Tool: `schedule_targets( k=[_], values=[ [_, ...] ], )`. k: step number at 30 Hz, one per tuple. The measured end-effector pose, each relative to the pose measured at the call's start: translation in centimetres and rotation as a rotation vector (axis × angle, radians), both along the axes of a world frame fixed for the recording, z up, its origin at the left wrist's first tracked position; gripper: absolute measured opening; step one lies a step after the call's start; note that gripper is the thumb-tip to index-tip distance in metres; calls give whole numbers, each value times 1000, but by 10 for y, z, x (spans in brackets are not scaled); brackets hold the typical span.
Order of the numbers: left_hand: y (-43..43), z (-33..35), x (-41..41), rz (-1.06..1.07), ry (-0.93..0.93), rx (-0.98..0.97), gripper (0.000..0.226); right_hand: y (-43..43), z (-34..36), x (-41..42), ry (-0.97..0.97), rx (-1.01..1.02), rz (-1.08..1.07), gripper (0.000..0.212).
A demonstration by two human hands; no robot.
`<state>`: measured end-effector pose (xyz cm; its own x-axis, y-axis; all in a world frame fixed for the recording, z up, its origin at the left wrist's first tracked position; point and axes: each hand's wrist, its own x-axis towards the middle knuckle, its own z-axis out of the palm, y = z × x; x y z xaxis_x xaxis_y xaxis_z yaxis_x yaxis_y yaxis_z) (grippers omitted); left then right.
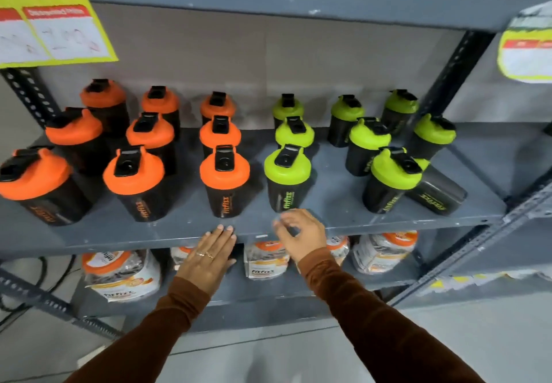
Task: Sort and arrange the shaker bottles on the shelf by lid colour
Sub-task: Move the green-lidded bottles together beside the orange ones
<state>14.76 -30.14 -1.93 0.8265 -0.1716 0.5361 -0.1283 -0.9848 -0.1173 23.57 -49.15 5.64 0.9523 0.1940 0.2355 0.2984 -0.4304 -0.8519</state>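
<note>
Head view: the left hand lies flat, fingers extended and together, with its fingertips on the front edge of the grey metal shelf; its grip is released and holds nothing. The right hand hovers at the same edge, just right of the left hand, fingers loosely curled and blurred; its grip is empty, not closed on any bottle. Directly beyond the left grip stands the front orange-lidded shaker bottle, upright, heading a column of three. Two further orange-lidded columns stand to the left of that grip, all upright. Directly beyond the right grip, close to its fingers but apart from them, stands the front green-lidded shaker bottle, also heading a column of three. Further green-lidded bottles stand to the right of that grip, upright; the green-lidded bottle farthest right at the front stands just in front of a black bottle lying on its side. Below both grips, the lower shelf carries white and orange pouches. A yellow price sign hangs at upper left.
</note>
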Motion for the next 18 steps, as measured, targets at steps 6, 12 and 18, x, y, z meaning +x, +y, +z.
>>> schedule_targets(
  k=[6,12,18],
  values=[
    [-79,9,34,-151,55,34,38,-86,18,32,-24,84,-356,15],
    [-131,20,72,-166,152,20,44,-157,39,75,-117,13,-606,27],
    [-162,25,96,-33,226,-131,50,-201,41,119,-191,-423,-555,75]
  ],
)
